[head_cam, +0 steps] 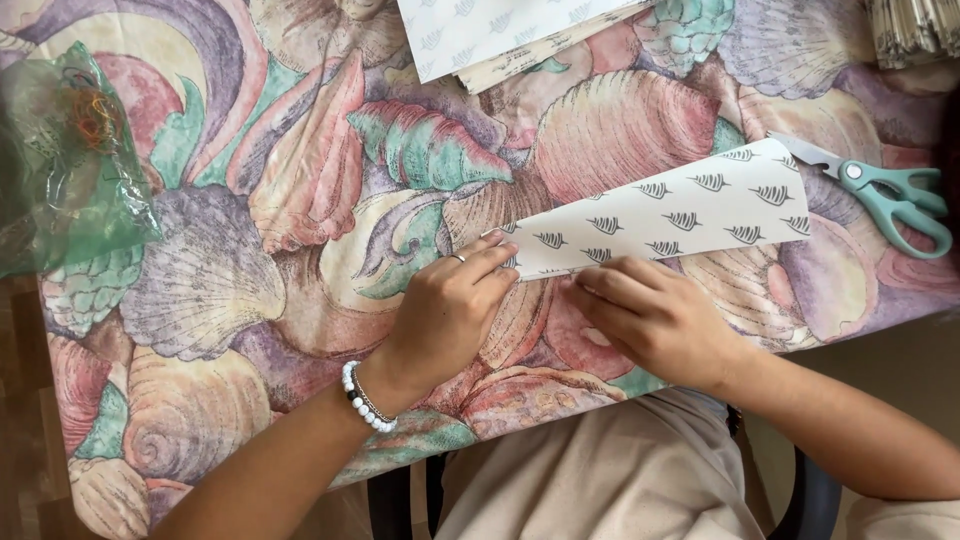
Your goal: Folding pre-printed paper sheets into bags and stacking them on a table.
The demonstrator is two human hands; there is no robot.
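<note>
While both hands work at the near edge of the table, a green plastic bag lies well off to the left of the fingers, holding a tangle of coloured rubber bands. Beyond the fingertips, at the far edge, rests a stack of patterned paper sheets; a bundle of rolled paper sits at the far right corner. Teal-handled scissors lie to the right, just past the wide end of the folded sheet. Everything rests on a tablecloth printed with large seashells in pink, green and purple; brown floor shows at the left.

Between the hands lies a white folded paper with small dark leaf marks, tapering toward the fingers. The left hand, ringed and with a bead bracelet at the wrist, presses curled fingers onto the narrow tip. The right hand lies just beside it, fingers close together, flat on the lower edge of the paper.
</note>
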